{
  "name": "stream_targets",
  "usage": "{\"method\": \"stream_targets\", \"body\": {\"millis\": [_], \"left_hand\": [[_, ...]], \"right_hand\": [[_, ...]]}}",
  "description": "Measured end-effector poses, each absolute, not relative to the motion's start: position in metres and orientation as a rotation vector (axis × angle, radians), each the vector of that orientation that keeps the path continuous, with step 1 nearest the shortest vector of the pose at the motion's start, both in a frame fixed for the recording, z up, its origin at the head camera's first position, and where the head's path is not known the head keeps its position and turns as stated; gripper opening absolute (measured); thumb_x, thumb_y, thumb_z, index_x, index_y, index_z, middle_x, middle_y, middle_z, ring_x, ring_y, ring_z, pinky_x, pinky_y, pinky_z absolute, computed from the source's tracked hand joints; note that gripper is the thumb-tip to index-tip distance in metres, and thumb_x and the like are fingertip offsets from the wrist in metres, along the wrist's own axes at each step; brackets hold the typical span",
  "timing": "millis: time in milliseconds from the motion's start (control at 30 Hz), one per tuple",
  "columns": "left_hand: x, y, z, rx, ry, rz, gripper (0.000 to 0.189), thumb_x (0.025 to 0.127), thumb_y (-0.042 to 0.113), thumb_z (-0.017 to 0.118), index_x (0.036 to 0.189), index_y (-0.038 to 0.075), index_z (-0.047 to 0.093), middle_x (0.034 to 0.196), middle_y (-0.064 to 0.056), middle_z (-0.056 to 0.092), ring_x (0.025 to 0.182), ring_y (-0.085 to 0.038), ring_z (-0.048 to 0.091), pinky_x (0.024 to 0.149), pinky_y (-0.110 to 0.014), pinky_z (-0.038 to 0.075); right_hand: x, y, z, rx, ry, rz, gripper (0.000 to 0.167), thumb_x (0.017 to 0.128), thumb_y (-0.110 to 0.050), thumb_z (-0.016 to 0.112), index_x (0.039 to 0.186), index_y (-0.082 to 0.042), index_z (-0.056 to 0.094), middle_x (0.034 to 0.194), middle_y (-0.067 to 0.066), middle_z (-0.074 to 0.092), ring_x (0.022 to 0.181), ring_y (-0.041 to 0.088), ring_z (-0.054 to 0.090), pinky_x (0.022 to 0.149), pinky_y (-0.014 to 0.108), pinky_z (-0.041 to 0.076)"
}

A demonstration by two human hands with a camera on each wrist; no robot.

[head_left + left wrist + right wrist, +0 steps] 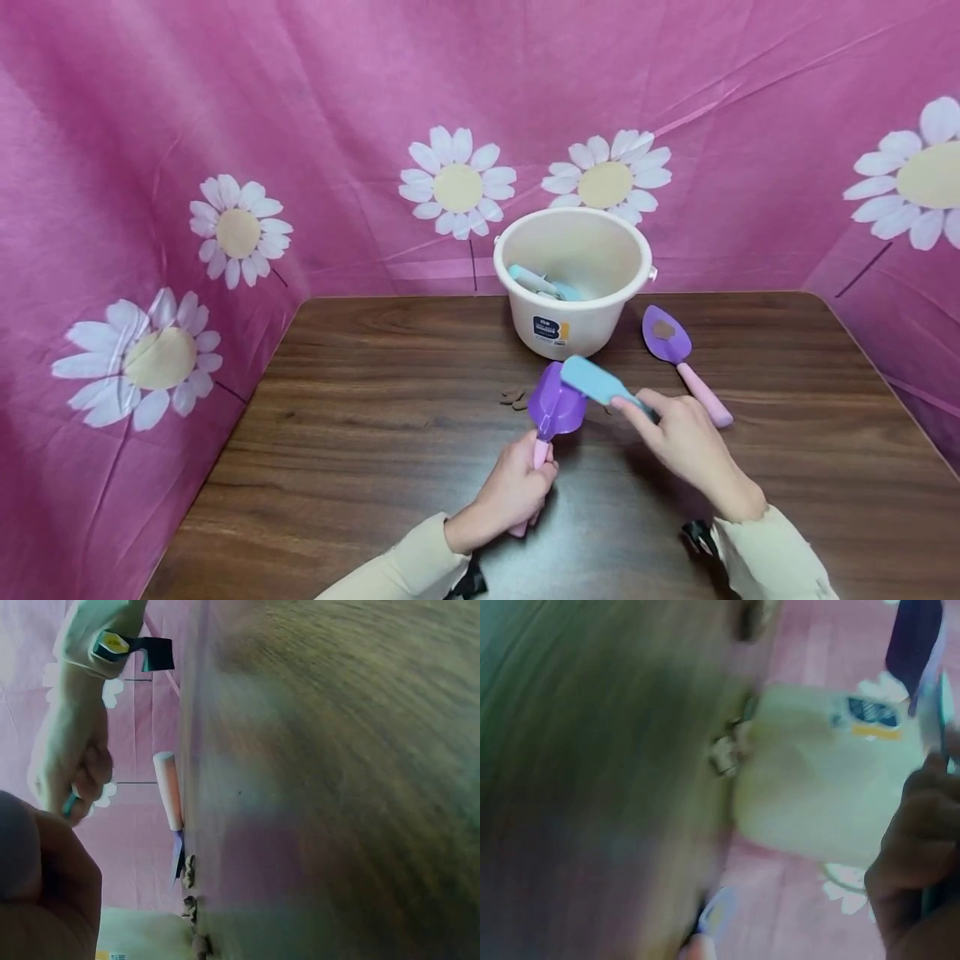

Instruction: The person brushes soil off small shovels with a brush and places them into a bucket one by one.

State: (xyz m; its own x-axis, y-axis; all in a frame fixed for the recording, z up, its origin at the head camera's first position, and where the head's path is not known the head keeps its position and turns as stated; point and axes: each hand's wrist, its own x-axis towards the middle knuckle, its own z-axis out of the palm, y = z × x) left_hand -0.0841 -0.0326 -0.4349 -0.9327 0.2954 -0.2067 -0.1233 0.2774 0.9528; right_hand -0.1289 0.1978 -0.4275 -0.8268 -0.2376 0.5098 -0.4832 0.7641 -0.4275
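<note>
My left hand [517, 483] grips the pink handle of a purple toy scoop [555, 408], raised over the table in front of the bucket. In my right hand [686, 442] is a light blue flat-bladed toy spade [592, 380], its index finger lying along the neck. The spade's blade overlaps the scoop's upper right edge; whether they touch I cannot tell. Several small brown pieces [513, 398] lie on the table just left of the scoop, and the right wrist view also shows brown pieces [724, 755] near the bucket's base. What the scoop holds is hidden.
A cream bucket [585, 329] stands at the back, with light blue tools [532, 279] inside. To its right lies a purple trowel [681, 346] with a pink handle and a brown piece [663, 330] on its blade. Pink flowered cloth [337, 125] hangs behind the wooden table [337, 433].
</note>
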Motion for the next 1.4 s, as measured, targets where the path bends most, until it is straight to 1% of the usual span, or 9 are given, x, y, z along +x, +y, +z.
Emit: {"method": "stream_targets", "body": {"millis": [133,233,333,400,500,700,1267,1367,1400], "left_hand": [[-0.083,-0.032,-0.438,0.16,2.208,1.672,0.007,0.089,0.004,0.051,0.086,0.009,0.047,0.049,0.003,0.042,0.03,-0.008,0.039,0.025,-0.028,0.037],[-0.084,-0.032,-0.437,0.166,2.241,1.656,0.006,0.09,0.006,0.052,0.088,0.01,0.048,0.05,0.003,0.042,0.03,-0.007,0.039,0.023,-0.032,0.037],[-0.085,-0.032,-0.436,0.17,2.256,1.666,0.007,0.089,0.007,0.053,0.088,0.011,0.048,0.05,0.003,0.042,0.03,-0.008,0.04,0.024,-0.035,0.039],[-0.086,-0.031,-0.436,0.168,2.252,1.679,0.008,0.089,0.007,0.054,0.088,0.011,0.048,0.051,0.003,0.043,0.031,-0.008,0.041,0.025,-0.034,0.04],[-0.087,-0.031,-0.435,0.16,2.237,1.699,0.008,0.089,0.006,0.054,0.088,0.01,0.048,0.052,0.003,0.043,0.031,-0.008,0.041,0.026,-0.031,0.04],[-0.087,-0.029,-0.435,0.142,2.262,1.672,0.008,0.09,0.009,0.053,0.083,0.008,0.048,0.049,0.003,0.042,0.03,-0.008,0.041,0.027,-0.028,0.039],[-0.084,-0.031,-0.437,0.317,2.482,1.468,0.003,0.088,0.008,0.054,0.087,0.01,0.052,0.061,0.007,0.043,0.033,0.0,0.039,0.027,-0.024,0.039],[-0.082,-0.032,-0.437,0.371,2.505,1.429,0.007,0.087,0.006,0.054,0.084,0.011,0.051,0.06,0.009,0.043,0.034,0.001,0.038,0.027,-0.021,0.038],[-0.081,-0.032,-0.437,0.389,2.508,1.417,0.007,0.087,0.006,0.054,0.083,0.011,0.051,0.06,0.009,0.043,0.034,0.001,0.038,0.027,-0.021,0.038]], "right_hand": [[-0.133,0.202,-0.435,0.356,-2.559,0.72,0.039,0.089,-0.026,0.068,0.061,-0.012,0.045,0.053,-0.014,0.021,0.045,0.002,0.024,0.045,0.02,0.03],[-0.134,0.201,-0.434,0.278,-2.534,0.721,0.035,0.089,-0.027,0.068,0.064,-0.008,0.054,0.047,-0.012,0.023,0.054,0.019,0.054,0.065,0.036,0.05],[-0.131,0.197,-0.428,0.285,-2.51,0.764,0.026,0.088,-0.027,0.07,0.07,-0.01,0.061,0.046,-0.013,0.027,0.058,0.021,0.058,0.079,0.037,0.051],[-0.127,0.193,-0.423,0.381,-2.51,0.776,0.024,0.086,-0.026,0.071,0.068,-0.016,0.058,0.05,-0.014,0.027,0.051,0.009,0.049,0.064,0.022,0.047],[-0.121,0.186,-0.416,0.61,-2.5,0.75,0.03,0.084,-0.027,0.073,0.065,-0.024,0.05,0.056,-0.017,0.025,0.048,-0.003,0.025,0.043,0.013,0.022],[-0.112,0.174,-0.409,0.794,-2.513,0.616,0.041,0.082,-0.036,0.073,0.063,-0.026,0.038,0.057,-0.021,0.016,0.048,-0.004,0.018,0.042,0.012,0.016],[-0.117,0.187,-0.407,0.612,-2.679,0.701,0.041,0.087,-0.036,0.069,0.06,-0.027,0.039,0.056,-0.018,0.02,0.048,-0.003,0.023,0.045,0.016,0.023],[-0.123,0.196,-0.409,0.482,-2.726,0.715,0.042,0.09,-0.039,0.065,0.059,-0.024,0.041,0.053,-0.014,0.023,0.047,0.003,0.027,0.056,0.021,0.042],[-0.125,0.2,-0.409,0.433,-2.74,0.71,0.042,0.091,-0.04,0.063,0.059,-0.022,0.043,0.051,-0.012,0.025,0.048,0.006,0.039,0.06,0.027,0.047]]}}
